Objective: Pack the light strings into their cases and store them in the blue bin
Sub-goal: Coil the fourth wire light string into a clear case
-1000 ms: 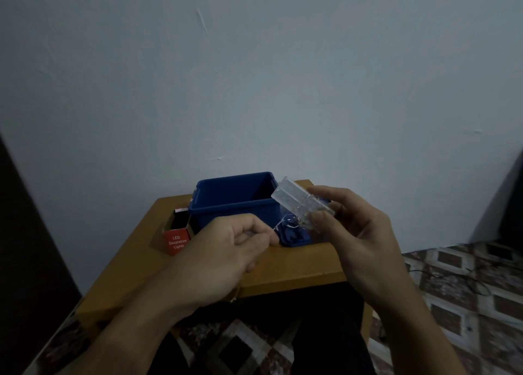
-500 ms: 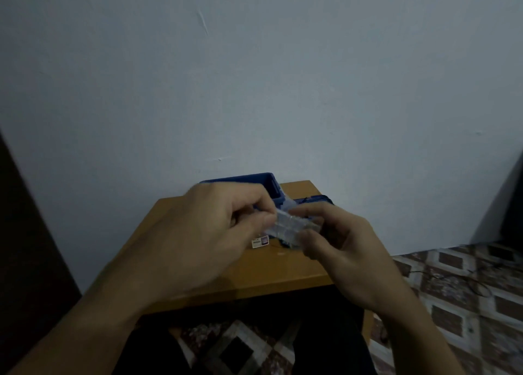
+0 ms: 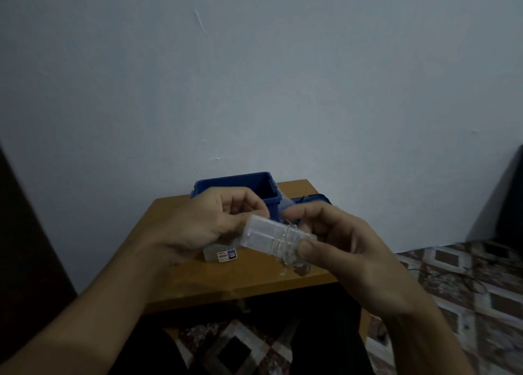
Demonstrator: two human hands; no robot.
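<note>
Head view: both hands are seen raised above a wooden table [image 3: 198,278], in dim light and with some blur.
Right hand: the right hand [image 3: 348,250] is clamped on a clear case [image 3: 268,234]. The thumb is pressed on the near face of the case's right end, and the other fingers are curled behind it.
Clear case: it is held in the air at a tilt, its left end higher than its right. It lies between the two hands, with only its right end inside the grip and the rest projecting free toward the left hand.
Light string: turns of a thin light string [image 3: 285,240] are seen wound round the case just left of the thumb. A small bunch [image 3: 295,265] hangs under the gripped end.
Left hand: the left hand [image 3: 203,221] is held with its fingers curled, thumb and forefinger brought close together just behind the case's upper left corner. Whether the string is pinched there cannot be told.
Blue bin: the blue bin [image 3: 235,182] stands open at the back of the table by the wall [image 3: 254,91], partly hidden by the left hand.
Blue lid: a blue lid [image 3: 311,198] is seen just right of the bin, behind the right hand's fingers.
Small labelled box: a small labelled box [image 3: 223,255] rests on the table beneath the left hand.
Floor: a patterned floor [image 3: 467,284] is seen to the right.
</note>
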